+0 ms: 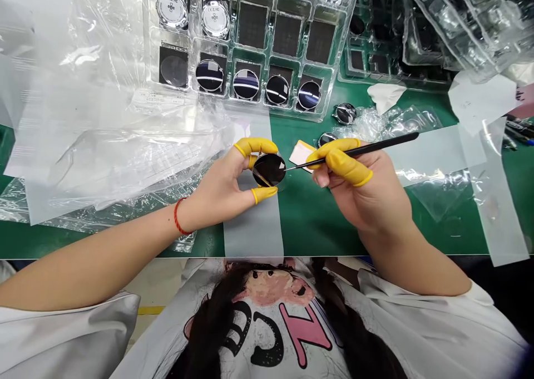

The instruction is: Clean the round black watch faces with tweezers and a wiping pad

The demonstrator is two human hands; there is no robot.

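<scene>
My left hand [227, 184], with yellow finger cots on several fingers, grips a round black watch face [267, 173] by its edges. Two yellow-covered fingers and the thumb of my right hand [362, 184] close round a pair of thin black tweezers [381, 145]. The tweezers' fine tip points left and meets, or nearly meets, the right rim of the watch face. Just behind that tip lies a small pinkish-white pad [301, 153] with a yellow edge. A dark round watch piece [327, 139] shows partly behind my right fingers.
A clear plastic tray [233, 103] with watch parts in several pockets stands at the back. More clear trays [471, 28] are stacked back right. Plastic bags [125, 162] cover the left. Another watch piece [345, 113] lies on the green mat [317, 223] beside crumpled film [387, 123].
</scene>
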